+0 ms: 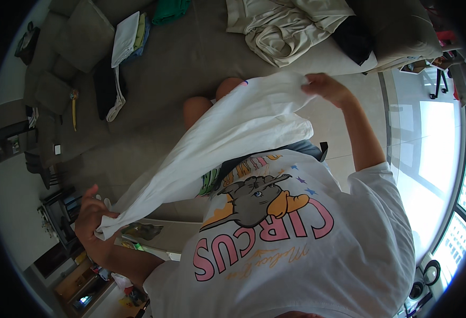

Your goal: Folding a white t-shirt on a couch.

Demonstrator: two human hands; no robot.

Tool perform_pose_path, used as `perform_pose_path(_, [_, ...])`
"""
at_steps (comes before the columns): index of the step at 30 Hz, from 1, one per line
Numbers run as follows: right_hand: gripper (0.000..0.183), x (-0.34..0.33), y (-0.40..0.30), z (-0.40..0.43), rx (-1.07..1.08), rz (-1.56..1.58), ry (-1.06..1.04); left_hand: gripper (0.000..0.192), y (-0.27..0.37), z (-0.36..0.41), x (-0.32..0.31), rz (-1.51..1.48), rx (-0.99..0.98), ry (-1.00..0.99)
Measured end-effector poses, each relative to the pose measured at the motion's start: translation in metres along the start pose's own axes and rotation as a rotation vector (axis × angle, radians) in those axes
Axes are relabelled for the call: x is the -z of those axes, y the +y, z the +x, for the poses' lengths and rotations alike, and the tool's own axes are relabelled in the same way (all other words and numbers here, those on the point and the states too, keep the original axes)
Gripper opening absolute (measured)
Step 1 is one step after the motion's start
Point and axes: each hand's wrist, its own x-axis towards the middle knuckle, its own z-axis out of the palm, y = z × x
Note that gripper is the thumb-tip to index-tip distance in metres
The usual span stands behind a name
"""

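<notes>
A white cloth garment (pixel 225 127) is stretched slantwise in front of my body, above my knees. My left hand (pixel 93 218), low at the left, pinches one gathered end of it, with some fingers raised. Higher up at the right, my right hand (pixel 328 89) grips the opposite end by its edge. The fabric hangs in loose folds between both hands, and a small coloured mark shows near its upper edge. Whether it is a shirt or another garment, I cannot tell.
Ahead stands a grey-brown sofa (pixel 169 51). It bears a stack of folded clothes (pixel 127 39), a dark garment with a white strip (pixel 107 91), a green folded cloth (pixel 171 11), a crumpled beige garment (pixel 284 35) and a black cloth (pixel 352 37). Sofa cushions (pixel 83 35) lie at the left.
</notes>
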Motion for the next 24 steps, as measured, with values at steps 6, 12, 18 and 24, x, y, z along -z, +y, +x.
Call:
perform_pose_path(6, [0.034, 0.011, -0.06, 0.01, 0.14, 0.586, -0.091, 0.036, -0.004, -0.008, -0.001, -0.059, 0.034, 0.016])
perform_pose_path(12, [0.033, -0.015, -0.043, 0.027, 0.03, 0.177, -0.131, 0.04, -0.01, -0.015, -0.004, -0.049, 0.101, -0.011])
perform_pose_path(18, [0.042, -0.017, -0.056, 0.02, 0.004, 0.169, -0.121, 0.039, -0.014, -0.02, -0.005, -0.067, 0.138, -0.033])
perform_pose_path(24, [0.057, 0.001, -0.084, 0.022, 0.072, -0.373, -0.08, 0.034, -0.019, -0.016, -0.012, -0.12, 0.181, 0.062])
